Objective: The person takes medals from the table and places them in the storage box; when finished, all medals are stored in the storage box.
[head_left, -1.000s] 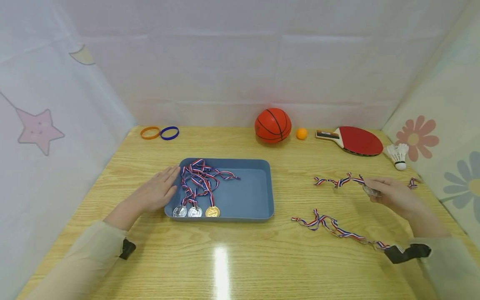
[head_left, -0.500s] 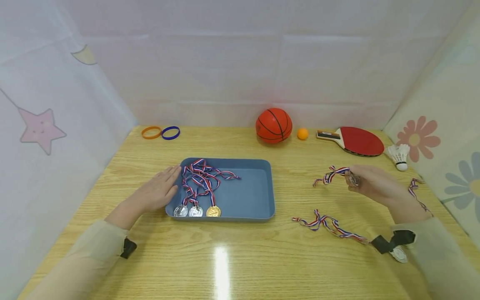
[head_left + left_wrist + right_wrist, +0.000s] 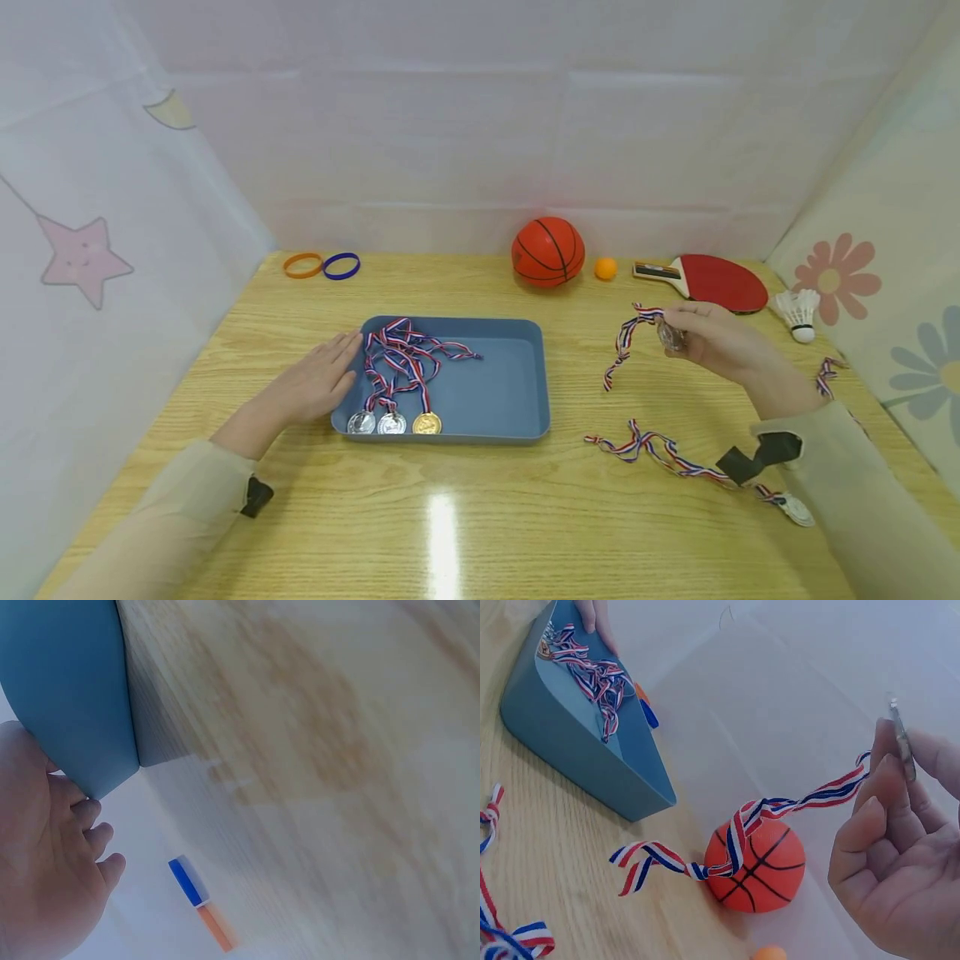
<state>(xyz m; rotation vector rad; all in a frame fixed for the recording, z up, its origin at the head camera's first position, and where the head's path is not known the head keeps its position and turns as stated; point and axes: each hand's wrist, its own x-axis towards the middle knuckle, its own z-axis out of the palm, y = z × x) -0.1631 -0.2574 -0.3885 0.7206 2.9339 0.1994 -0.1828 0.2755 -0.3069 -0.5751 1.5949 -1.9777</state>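
My right hand (image 3: 716,337) pinches a medal (image 3: 671,336) by its disc, between thumb and fingers, over the right side of the table. Its red, white and blue ribbon (image 3: 739,832) hangs off to the left, knotted at the end. With straight fingers, my left hand (image 3: 311,382) rests against the left wall of a blue-grey tray (image 3: 495,392). Inside the tray lie two silver medals (image 3: 392,423) and one gold medal (image 3: 427,423), side by side along the near edge, their ribbons (image 3: 405,358) tangled towards the back left.
Another silver medal (image 3: 795,509) with a striped ribbon (image 3: 652,450) lies right of the tray, partly behind the right wrist strap. More ribbon (image 3: 827,375) shows at the right edge. Along the back are wristbands (image 3: 341,266), a small basketball (image 3: 547,252), an orange ball (image 3: 605,267), a paddle (image 3: 723,283) and a shuttlecock (image 3: 798,315).
My right hand has moved left and up with the pinched medal, and its ribbon now dangles more steeply. The silver medal near the right wrist has come into view. My left hand stays put.
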